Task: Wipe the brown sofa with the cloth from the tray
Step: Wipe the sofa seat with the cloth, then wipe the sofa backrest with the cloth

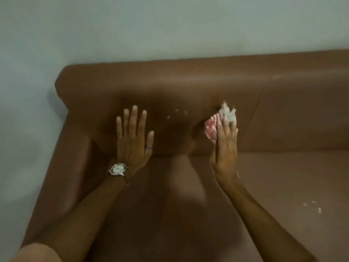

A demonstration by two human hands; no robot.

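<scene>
Brown sofa [188, 87]: smooth, leather-like covering is seen; the backrest is faced, with the seat below the wrists.
Cloth [213, 127]: a bunched red-and-white striped rag with a frayed pale end is pressed against the backrest under the right hand [225, 144], showing past its fingertips and to their left.
Right hand: the fingers are laid nearly flat over the cloth, so it is pinned by pressure rather than clenched; blur leaves the exact hold uncertain.
Left hand [133, 140]: held open with fingers spread, nothing gripped, seemingly braced flat on the backrest well to the left of the cloth; a watch [118, 169] is worn at the wrist.
Specks [176, 113]: a few pale marks lie on the backrest between the two hands, just left of the cloth; more pale marks [313, 206] lie on the seat, right of the right forearm.
Step in hand: the backrest is judged to be mid-wipe.
Next move: a firm sweep leftward over the specks is called for, with pressure kept even so the cloth is not lost; the seat marks would be dealt with afterwards.
</scene>
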